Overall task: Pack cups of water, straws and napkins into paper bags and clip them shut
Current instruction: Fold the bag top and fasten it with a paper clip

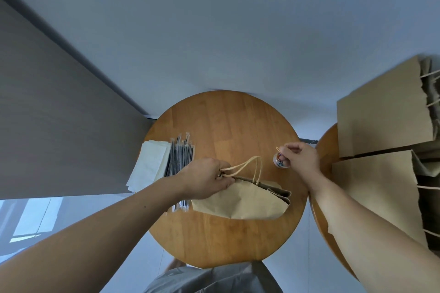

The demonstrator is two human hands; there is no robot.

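While left hand (204,181) pinches creased brown bag (240,202) at mouth, right hand (301,157) pinches gold clip (278,149).

No legible txt, labels or nos. anywhere. Red/blue print on side of small tub (278,162) on counter (221,123): too blurred/small to read.

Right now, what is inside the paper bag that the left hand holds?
Its contents cannot be seen. The left hand pinches the top of the paper bag together, and the paper covers the inside. Only dark folds show at the mouth.
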